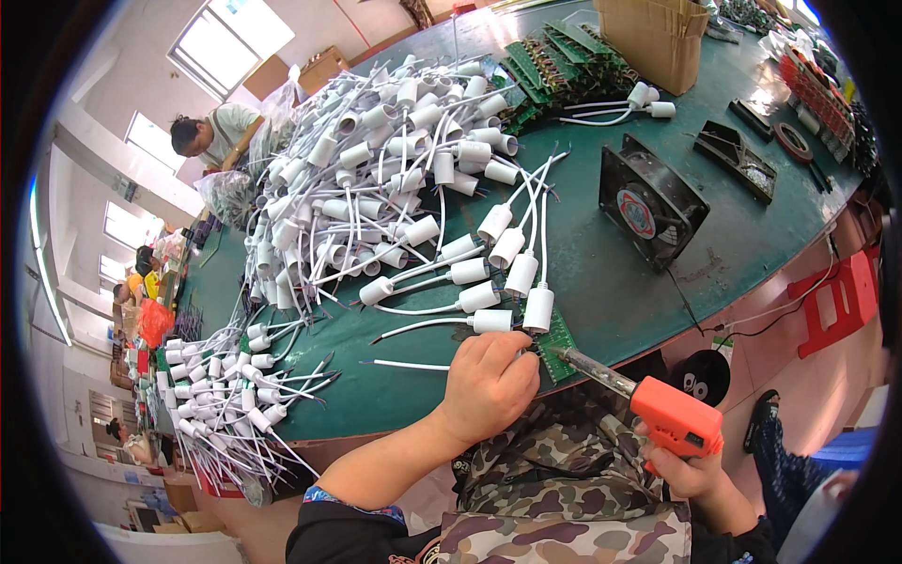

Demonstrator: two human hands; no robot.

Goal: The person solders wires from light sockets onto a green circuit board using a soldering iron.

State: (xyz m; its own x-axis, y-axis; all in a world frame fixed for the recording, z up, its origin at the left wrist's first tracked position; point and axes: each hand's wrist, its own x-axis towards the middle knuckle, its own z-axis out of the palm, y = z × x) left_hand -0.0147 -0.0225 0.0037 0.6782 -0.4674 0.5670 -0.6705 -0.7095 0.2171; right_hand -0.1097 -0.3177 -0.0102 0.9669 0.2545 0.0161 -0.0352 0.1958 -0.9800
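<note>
My right hand (684, 468) grips an orange soldering gun (675, 415), its metal tip pointing left at the edge of a green circuit board (556, 346) near the table's front edge. Closed beside that board, my left hand (493, 381) has a white cable (412, 365) running out of it to the left; whatever is inside the fingers is hidden. Against the board stands a white lamp holder (538, 310) with its cable upward. Several more lamp holders (493, 321) with cables fan out to the left and behind it.
A big heap of white lamp holders (376, 179) covers the table's left middle, with a smaller pile (221, 385) at the left edge. A black fan (651, 202), stacked green circuit boards (568, 61), a cardboard box (653, 38) and a black tray (738, 160) lie behind. A person (221, 136) sits across.
</note>
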